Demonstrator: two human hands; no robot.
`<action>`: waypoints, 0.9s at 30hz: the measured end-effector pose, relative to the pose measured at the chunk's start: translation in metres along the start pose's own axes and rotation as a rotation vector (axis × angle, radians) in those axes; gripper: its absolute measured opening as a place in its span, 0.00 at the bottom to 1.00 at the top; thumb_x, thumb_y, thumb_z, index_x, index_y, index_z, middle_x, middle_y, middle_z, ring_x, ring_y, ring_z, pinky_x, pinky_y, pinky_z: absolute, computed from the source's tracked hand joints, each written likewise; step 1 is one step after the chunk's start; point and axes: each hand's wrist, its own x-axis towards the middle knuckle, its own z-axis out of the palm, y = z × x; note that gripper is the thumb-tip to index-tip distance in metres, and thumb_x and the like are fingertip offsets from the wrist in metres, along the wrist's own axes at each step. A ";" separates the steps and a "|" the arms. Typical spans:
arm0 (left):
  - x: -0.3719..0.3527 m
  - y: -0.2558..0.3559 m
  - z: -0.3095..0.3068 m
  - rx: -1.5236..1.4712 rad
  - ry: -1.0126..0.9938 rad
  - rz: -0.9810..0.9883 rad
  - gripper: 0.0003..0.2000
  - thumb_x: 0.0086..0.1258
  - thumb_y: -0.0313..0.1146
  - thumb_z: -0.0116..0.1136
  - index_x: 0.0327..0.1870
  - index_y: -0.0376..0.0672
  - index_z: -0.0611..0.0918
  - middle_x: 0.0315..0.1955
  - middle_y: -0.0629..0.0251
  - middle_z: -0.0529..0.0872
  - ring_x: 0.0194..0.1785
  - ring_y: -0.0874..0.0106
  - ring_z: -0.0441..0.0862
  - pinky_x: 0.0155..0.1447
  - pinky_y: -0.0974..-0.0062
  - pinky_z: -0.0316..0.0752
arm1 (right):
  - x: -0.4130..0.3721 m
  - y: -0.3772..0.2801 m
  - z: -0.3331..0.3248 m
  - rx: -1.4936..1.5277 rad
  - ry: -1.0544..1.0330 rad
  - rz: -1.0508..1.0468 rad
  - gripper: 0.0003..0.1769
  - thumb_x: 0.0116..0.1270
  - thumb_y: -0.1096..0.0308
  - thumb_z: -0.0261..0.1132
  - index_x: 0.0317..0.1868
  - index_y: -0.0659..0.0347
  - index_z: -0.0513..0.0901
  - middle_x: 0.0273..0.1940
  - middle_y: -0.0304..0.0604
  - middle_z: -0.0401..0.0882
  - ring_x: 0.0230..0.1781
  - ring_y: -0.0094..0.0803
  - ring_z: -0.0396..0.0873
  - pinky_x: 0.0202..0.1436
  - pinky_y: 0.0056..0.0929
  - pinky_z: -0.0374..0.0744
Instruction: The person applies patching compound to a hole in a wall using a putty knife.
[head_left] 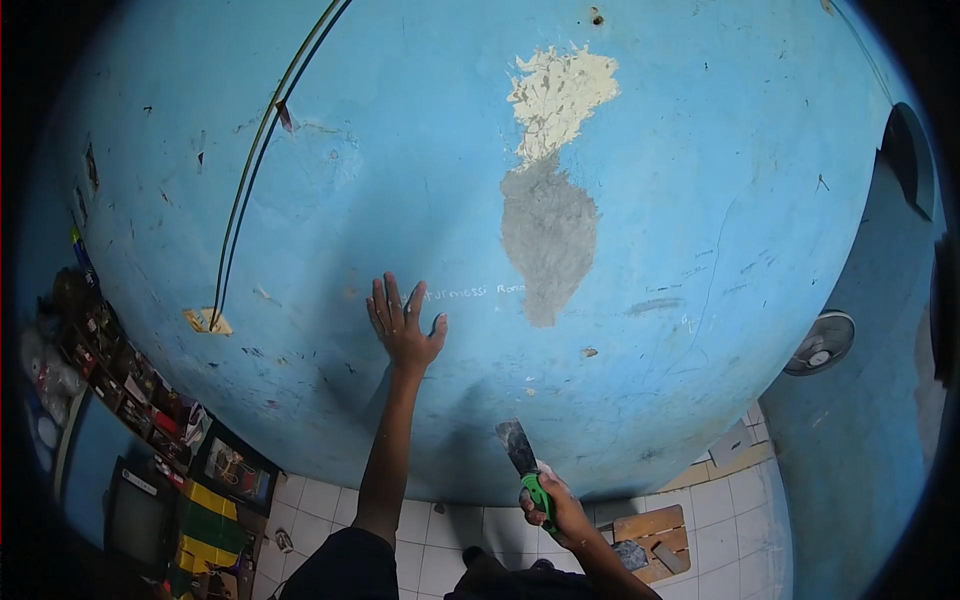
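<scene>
My left hand [405,325] lies flat against the blue wall [420,180], its fingers spread, beside some handwriting. Lower and to the right, my right hand [560,508] is wrapped around the green handle of a putty knife [518,447], whose dirty blade points up toward the wall. Above the knife, a grey smoothed patch [550,240] marks the wall. Directly over it is a rough cream patch [562,95] where the blue paint is gone.
A cable [250,165] runs down to a wall socket [207,321]. Cluttered shelves [130,375] and a television [138,515] stand at left. A small wooden stool [655,525] with a grey block on it sits on the tiled floor [720,505]. A fan [822,345] is at right.
</scene>
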 end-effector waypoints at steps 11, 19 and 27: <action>-0.001 -0.001 0.000 0.000 -0.003 -0.007 0.29 0.70 0.54 0.53 0.72 0.57 0.70 0.77 0.49 0.55 0.79 0.45 0.50 0.74 0.35 0.46 | -0.002 0.000 -0.006 -0.122 -0.048 -0.015 0.23 0.81 0.54 0.48 0.69 0.54 0.60 0.34 0.43 0.75 0.19 0.19 0.64 0.20 0.15 0.63; 0.000 -0.001 -0.002 -0.003 -0.003 -0.004 0.30 0.69 0.52 0.55 0.72 0.57 0.70 0.77 0.48 0.56 0.79 0.45 0.51 0.74 0.36 0.47 | 0.000 -0.005 -0.007 -0.114 0.004 0.029 0.22 0.80 0.61 0.48 0.70 0.54 0.62 0.33 0.40 0.73 0.20 0.18 0.62 0.21 0.14 0.61; 0.000 0.000 -0.003 0.010 -0.008 -0.001 0.29 0.69 0.51 0.56 0.71 0.56 0.71 0.77 0.48 0.57 0.79 0.45 0.51 0.75 0.38 0.47 | 0.002 -0.006 -0.007 -0.112 0.004 0.020 0.25 0.79 0.61 0.50 0.73 0.55 0.61 0.33 0.39 0.74 0.21 0.18 0.63 0.21 0.15 0.61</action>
